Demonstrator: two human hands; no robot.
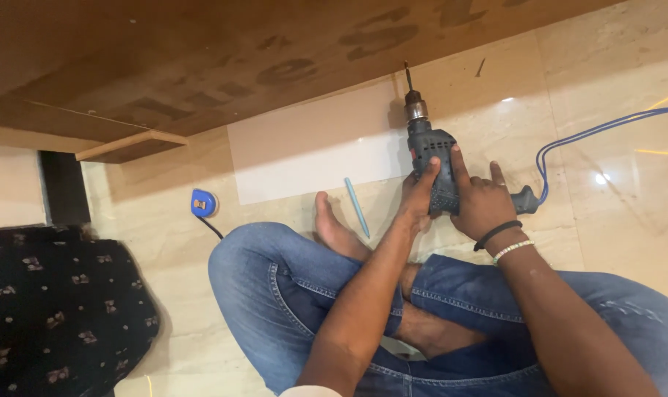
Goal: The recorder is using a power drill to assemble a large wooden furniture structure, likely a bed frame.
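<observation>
At the lower left of the frame lies one black cloth with a small pale print [55, 309]. Right of it, on the glossy beige stone floor [620, 220], sits one blue round tape measure [203, 203]. Along the top runs one brown plywood board [202, 51], and one white rectangular sheet [312, 158] lies against its lower edge. One light blue pencil [357, 206] rests just beside the person's bare foot [334, 228].

At centre right, one dark grey corded electric drill [433, 165] lies with its long axis running up the frame, bit toward the board, blue cable [591, 136] trailing right. Left hand [420, 197] wraps the body's left side, fingers closed on it; right hand [481, 202] clamps the rear handle, one finger lying along the body. Both hands touch it; neither is nearer.
</observation>
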